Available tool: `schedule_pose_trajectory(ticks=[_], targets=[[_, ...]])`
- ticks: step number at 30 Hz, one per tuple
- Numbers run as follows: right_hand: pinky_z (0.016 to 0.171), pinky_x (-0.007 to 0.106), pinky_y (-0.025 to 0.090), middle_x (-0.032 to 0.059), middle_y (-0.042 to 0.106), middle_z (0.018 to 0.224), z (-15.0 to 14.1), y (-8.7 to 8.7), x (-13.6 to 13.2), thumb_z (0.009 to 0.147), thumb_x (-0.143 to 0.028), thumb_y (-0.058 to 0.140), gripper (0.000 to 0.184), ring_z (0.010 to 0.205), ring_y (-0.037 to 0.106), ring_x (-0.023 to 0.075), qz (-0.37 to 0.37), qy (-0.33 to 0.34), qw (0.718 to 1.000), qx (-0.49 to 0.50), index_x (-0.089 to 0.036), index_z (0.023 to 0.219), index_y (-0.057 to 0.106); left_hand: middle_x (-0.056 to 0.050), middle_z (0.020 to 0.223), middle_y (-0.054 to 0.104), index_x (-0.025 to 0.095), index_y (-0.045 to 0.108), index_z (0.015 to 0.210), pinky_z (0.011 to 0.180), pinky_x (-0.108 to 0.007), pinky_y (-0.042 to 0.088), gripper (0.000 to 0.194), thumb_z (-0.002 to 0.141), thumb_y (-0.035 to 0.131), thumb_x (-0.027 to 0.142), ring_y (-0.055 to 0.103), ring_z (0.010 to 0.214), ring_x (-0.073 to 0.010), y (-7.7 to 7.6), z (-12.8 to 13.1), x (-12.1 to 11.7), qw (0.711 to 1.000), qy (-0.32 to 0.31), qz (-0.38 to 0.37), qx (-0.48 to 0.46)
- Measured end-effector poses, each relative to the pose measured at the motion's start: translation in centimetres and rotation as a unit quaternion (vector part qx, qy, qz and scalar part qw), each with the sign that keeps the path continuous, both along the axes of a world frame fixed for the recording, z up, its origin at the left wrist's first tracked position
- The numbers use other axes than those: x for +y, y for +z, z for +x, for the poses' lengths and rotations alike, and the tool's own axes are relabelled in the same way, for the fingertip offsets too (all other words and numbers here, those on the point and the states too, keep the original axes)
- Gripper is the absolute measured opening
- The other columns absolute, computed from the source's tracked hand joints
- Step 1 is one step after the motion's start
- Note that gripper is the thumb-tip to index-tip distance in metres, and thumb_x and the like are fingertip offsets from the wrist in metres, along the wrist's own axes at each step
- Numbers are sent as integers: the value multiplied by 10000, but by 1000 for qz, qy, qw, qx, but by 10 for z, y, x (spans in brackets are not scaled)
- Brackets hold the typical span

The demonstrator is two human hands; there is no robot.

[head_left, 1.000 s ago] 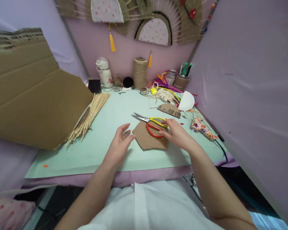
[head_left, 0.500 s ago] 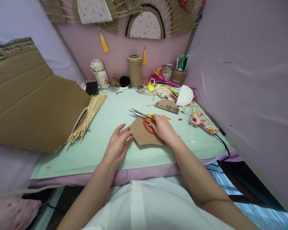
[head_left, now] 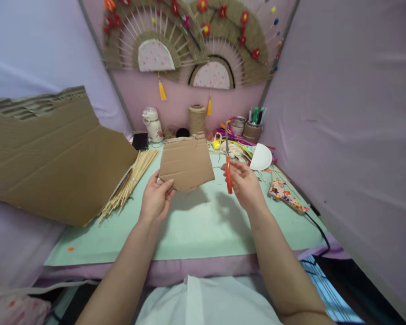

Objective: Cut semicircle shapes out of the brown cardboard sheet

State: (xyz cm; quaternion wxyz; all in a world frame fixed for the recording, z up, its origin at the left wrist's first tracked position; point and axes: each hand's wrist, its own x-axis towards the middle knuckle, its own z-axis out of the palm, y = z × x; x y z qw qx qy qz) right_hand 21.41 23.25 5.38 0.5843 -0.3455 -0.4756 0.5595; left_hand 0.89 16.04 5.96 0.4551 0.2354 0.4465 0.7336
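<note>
My left hand [head_left: 156, 197] pinches the lower left corner of a brown cardboard piece [head_left: 187, 163], thumb in front, and holds it up above the table. The piece has a torn top edge and a crease across it. In my right hand [head_left: 246, 184] is a pair of scissors [head_left: 228, 174] with orange handles, raised with the blades pointing up and away. The scissors stand to the right of the cardboard, apart from it. Shadows of both hands fall on the green tabletop below.
A large cardboard sheet [head_left: 54, 158] leans at the left beside a bundle of thin sticks [head_left: 130, 185]. Along the back stand a white bottle [head_left: 153, 125], a twine spool [head_left: 197, 119] and a pen holder [head_left: 253, 131]. At right lie a white half-disc [head_left: 261, 157] and a flower-patterned glue gun [head_left: 286, 195].
The cardboard piece has been lifted off the table by my left hand. My right hand has picked up the scissors and turned them upright. The view has tilted upward.
</note>
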Motion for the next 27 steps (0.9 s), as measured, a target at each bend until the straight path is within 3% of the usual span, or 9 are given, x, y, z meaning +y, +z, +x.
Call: schedule_pose_trajectory(ticks=[2, 4, 8, 11, 16, 20, 27], targets=[[459, 185, 380, -63, 506, 623, -6, 7, 2, 630, -326, 786, 359, 518, 477, 73, -73, 111, 990, 45, -210, 794, 488, -32, 1004, 684, 231, 569, 1132, 776, -269, 533, 522, 650, 700, 78, 651, 873, -134, 11, -8, 12, 999, 13, 45, 3], [394, 156, 283, -102, 397, 563, -14, 9, 5, 617, -305, 802, 408, 452, 379, 45, -87, 151, 981, 90, -215, 735, 421, -38, 1060, 682, 238, 582, 1108, 821, -290, 527, 484, 662, 702, 93, 650, 914, -139, 17, -13, 23, 997, 11, 79, 3], [383, 159, 306, -96, 480, 600, -31, 10, 23, 567, -317, 836, 481, 466, 430, 54, -65, 66, 993, 79, -226, 804, 427, -44, 1147, 664, 243, 595, 1083, 857, -291, 513, 443, 677, 713, 111, 645, 957, -138, 13, -17, 41, 993, -17, 116, -12], [382, 163, 323, -85, 541, 609, -42, 10, 36, 530, -358, 849, 558, 485, 481, 73, -79, 17, 995, 56, -228, 879, 434, -34, 1091, 680, 244, 596, 1084, 844, -276, 510, 449, 674, 727, 116, 651, 939, -132, 4, -19, 45, 993, -25, 112, -22], [390, 158, 314, -90, 567, 612, -54, 2, 40, 528, -336, 839, 591, 460, 473, 63, -72, 19, 994, 85, -233, 909, 400, -49, 1063, 693, 222, 600, 1108, 791, -233, 521, 439, 695, 735, 156, 657, 916, -133, -3, -11, 38, 993, -42, 97, -49], [396, 168, 320, -78, 578, 649, -52, -1, 36, 544, -322, 825, 563, 471, 494, 70, -58, 32, 995, 80, -237, 898, 396, -91, 1171, 664, 201, 616, 1118, 816, -298, 550, 394, 740, 727, 205, 650, 987, -189, 0, 5, 31, 993, -72, 42, -80], [369, 166, 288, -25, 627, 732, -44, -2, 31, 626, -462, 785, 510, 468, 440, 63, -116, 44, 992, 22, -231, 880, 407, -73, 1193, 657, 227, 619, 1112, 855, -355, 551, 370, 755, 710, 193, 612, 1087, -215, 5, -4, 33, 992, -4, 77, -99]])
